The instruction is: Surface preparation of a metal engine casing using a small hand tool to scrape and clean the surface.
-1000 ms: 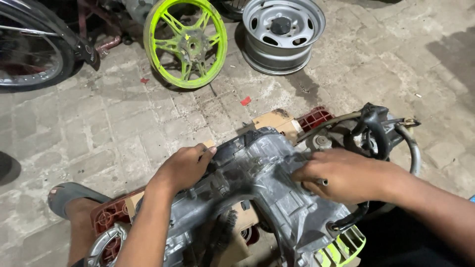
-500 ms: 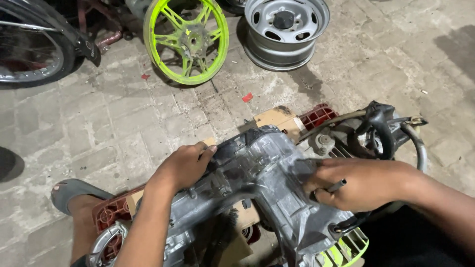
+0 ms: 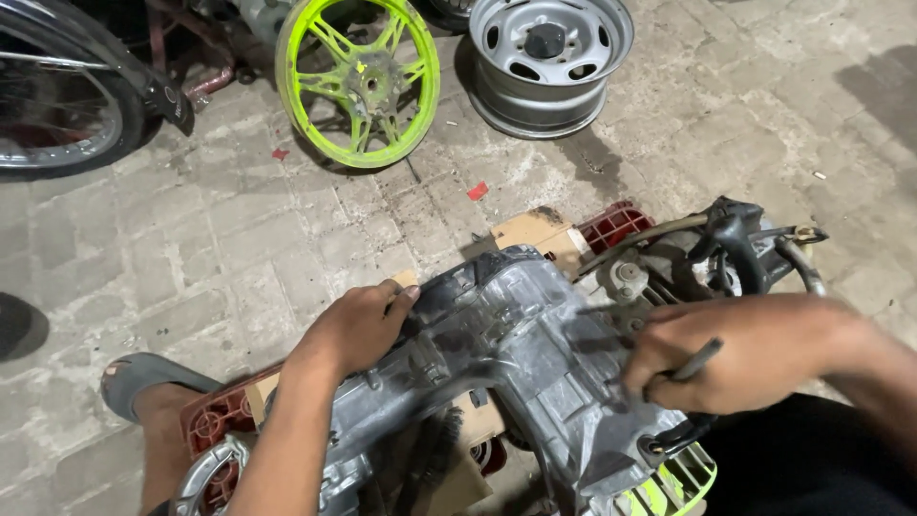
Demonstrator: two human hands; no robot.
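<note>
So the engine [image 3: 516,373], a grey cast-metal scooter lump, is lying on its side on a red crate [image 3: 215,420] and some cardboard [image 3: 535,229] on the brick floor [image 3: 239,239], right under both hands. Left hand [image 3: 358,325] is pressed flat-ish over the top left edge of the case, fingers curled over the rim, so a loose wrap holding the engine steady, not clamped. Right hand [image 3: 755,354] is closed in a narrow grip around a thin dark tool [image 3: 693,361], with the tip somewhere against the case just left of that grip; I can't see the actual tip.

Handling-wise, I'd guess this thing is heavy and totally rigid, and the surface looks oily and dusty, so probably slippery on the smooth faces. Best places to grab look like the case rims and ribs, where the left hand already is. I'd stay off the hoses [image 3: 755,248] just beyond the right grip and the neon fan cover [image 3: 669,487] below it, since those look like thin plastic and rubber.

Far beyond the left grip there's a neon green wheel [image 3: 358,81], a grey steel rim [image 3: 549,57], and a bike tyre [image 3: 57,105] off to the side. Sandalled foot [image 3: 153,392] below the left arm.
</note>
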